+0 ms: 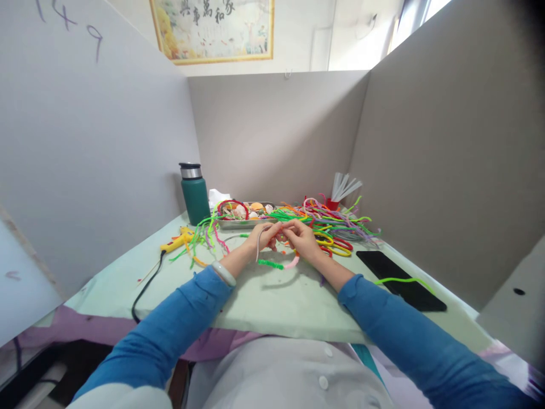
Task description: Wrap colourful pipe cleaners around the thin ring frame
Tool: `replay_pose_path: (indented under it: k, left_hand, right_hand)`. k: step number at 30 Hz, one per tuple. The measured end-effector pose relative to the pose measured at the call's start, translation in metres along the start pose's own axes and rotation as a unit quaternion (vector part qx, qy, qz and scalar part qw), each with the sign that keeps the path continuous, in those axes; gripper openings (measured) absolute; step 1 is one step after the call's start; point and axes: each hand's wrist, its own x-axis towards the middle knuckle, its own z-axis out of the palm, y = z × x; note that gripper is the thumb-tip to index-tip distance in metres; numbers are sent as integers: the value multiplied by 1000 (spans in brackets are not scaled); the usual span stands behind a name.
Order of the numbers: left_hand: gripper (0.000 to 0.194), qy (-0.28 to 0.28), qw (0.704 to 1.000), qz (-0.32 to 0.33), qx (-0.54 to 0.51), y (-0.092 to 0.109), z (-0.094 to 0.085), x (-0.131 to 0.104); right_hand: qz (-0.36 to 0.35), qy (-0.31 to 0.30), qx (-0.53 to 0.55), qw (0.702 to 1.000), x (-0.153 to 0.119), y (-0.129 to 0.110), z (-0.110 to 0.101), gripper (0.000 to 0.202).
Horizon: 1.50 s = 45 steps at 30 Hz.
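Both hands meet above the middle of the table, fingertips pinched close together. My left hand (263, 236) and my right hand (303, 238) grip a curved pipe cleaner (271, 264) between them. Its lower loop hangs below the fingers, with wrapped sections in green, pink and orange. A thin greyish-pink end rises beside my left hand. The exact spot of the pinch is partly hidden by the fingers. Just behind the hands lies a large heap of loose pipe cleaners (351, 232) in many colours.
A metal tray (238, 224) of shells stands at the back, near a green bottle (196, 199). At left lies a yellow glue gun (174, 243) with a black cord. A red cup (332, 204) holds whitish sticks. A black phone-like slab (400, 278) lies right. Grey partitions (276, 136) enclose the table.
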Motion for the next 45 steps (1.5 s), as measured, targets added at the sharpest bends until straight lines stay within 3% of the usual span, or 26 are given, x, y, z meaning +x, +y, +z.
replay_pose_path:
  k: [9,18,27,37,45]
  left_hand:
    - [35,-19,1000,-16,-16,13,5,-4]
    - [34,-17,997,0,81,-1,-3,3]
    - [35,-11,989,39,143,18,3,-6]
    - [34,-20,993,45,109,-5,-3,3]
    - [33,-19,994,36,104,-2,-2,2]
  right_hand:
    - [15,-26,35,999,-3,-3,1,16]
    - [14,-11,25,1000,-1,4,1,17]
    - [24,-19,32,999,-1,0,1,18]
    - [31,1,34,999,0,2,1,18]
    - [18,-8,34,999,-2,0,1,17]
